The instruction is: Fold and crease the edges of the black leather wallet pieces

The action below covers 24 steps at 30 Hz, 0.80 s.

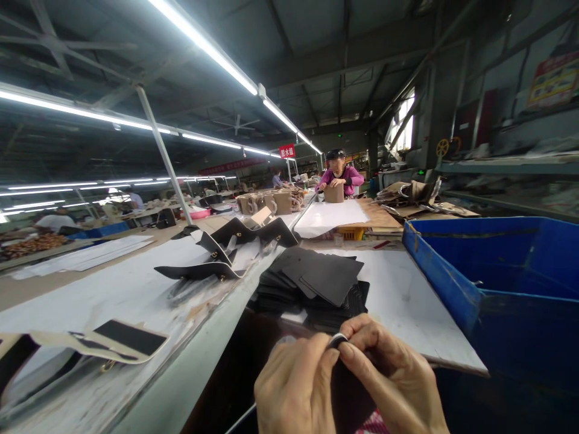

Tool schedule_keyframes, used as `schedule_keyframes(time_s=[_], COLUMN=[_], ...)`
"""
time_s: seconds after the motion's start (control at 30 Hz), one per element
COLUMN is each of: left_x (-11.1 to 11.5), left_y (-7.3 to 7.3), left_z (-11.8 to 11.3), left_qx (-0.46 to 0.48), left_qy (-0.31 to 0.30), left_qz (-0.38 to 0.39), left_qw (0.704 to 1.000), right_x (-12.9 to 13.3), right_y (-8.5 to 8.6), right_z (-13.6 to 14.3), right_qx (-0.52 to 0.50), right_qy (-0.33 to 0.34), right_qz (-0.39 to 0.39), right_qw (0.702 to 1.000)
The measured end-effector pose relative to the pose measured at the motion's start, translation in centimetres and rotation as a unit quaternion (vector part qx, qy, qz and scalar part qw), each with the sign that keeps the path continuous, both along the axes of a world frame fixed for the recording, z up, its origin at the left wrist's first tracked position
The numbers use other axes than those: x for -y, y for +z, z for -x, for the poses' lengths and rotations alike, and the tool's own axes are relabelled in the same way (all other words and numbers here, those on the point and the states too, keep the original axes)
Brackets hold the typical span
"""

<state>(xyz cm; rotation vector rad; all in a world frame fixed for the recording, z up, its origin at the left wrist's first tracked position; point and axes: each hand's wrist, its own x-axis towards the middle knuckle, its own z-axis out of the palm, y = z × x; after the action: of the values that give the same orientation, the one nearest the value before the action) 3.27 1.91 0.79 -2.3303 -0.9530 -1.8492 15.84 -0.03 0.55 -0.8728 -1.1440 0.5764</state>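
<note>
Low in the view, my left hand [296,383] and my right hand [389,374] pinch a small curved black piece with a pale edge [337,341] between thumbs and fingers. The two thumbs nearly meet at it. Dark material hangs below, between the hands, and its lower part is hard to make out. Just beyond my hands lies a stack of black flat panels [316,277] on a white-covered board [398,289].
Black pieces with metal fittings [226,247] and cream-and-black strips [129,339] lie on the left table [90,289]. A blue bin [520,259] stands at the right. Across the table, a person in purple [353,176] holds a brown bag [333,193].
</note>
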Motion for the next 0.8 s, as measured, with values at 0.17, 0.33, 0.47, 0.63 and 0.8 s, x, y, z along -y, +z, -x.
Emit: schedule_keyframes(time_s=[0.17,0.33,0.47,0.63,0.8], left_x=[-2.1,-5.0,-5.5,-4.9,-3.6], left_y=[2.2,4.2,4.9,4.8,5.0], left_z=[3.1,5.0,2.9,1.1,4.1], left_qx=[-0.018,0.147,0.184,0.236,0.249], left_qy=[-0.089,-0.385,-0.510,-0.573,-0.549], left_qz=[0.085,0.155,0.125,0.113,0.133], left_qw=[0.992,0.898,0.831,0.777,0.787], right_x=[0.2,-2.3,-5.0,-5.9,-6.4], right_y=[1.9,3.2,3.0,3.2,3.9], right_z=[-3.1,-4.7,-2.7,-0.1,0.5], right_qx=[0.153,0.215,0.267,0.228,0.237], right_qy=[0.162,0.228,0.318,0.413,0.459], right_qz=[0.018,0.021,0.000,0.036,0.071], right_qw=[0.975,0.949,0.910,0.881,0.854])
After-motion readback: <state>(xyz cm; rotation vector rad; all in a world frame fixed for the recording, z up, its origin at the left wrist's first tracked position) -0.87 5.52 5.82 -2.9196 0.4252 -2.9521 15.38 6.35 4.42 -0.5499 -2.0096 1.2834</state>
